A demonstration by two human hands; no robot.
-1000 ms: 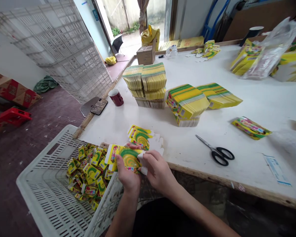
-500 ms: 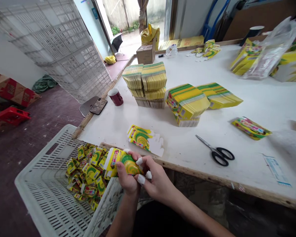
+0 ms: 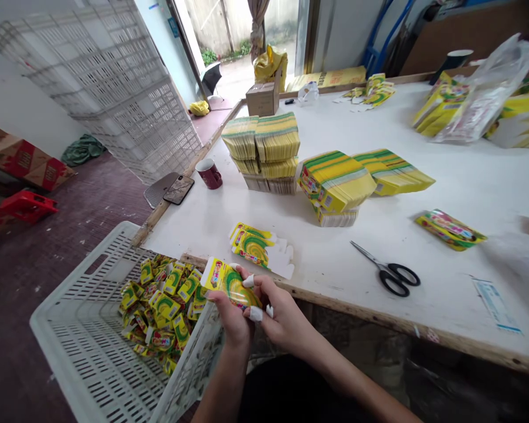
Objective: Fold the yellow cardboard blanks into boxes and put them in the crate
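Observation:
A small yellow-and-green printed carton (image 3: 229, 283) is held between both hands, just off the table's front edge. My left hand (image 3: 234, 320) cups it from below, thumb along its near side. My right hand (image 3: 277, 305), with white tape on several fingertips, grips the carton's right end. The carton's left end shows a pale flap; its right end is partly hidden by my fingers. Just beyond it, flat cartons (image 3: 258, 247) with white flaps lie on the table. Left of my hands, a pale plastic crate (image 3: 88, 329) holds many small yellow cartons (image 3: 165, 305).
On the white table (image 3: 317, 258) stand stacks of flat cartons (image 3: 264, 147), with more carton bundles (image 3: 337, 179) to their right. Black-handled scissors (image 3: 385, 270), a yellow packet (image 3: 450, 229), a maroon mug (image 3: 208, 174) and a phone (image 3: 178, 189) lie around. Tall stacked crates (image 3: 110, 82) rise at left.
Both hands have stayed on the carton and shifted slightly right. The carton has turned a little, and its left-end flaps look less spread. The view has moved slightly.

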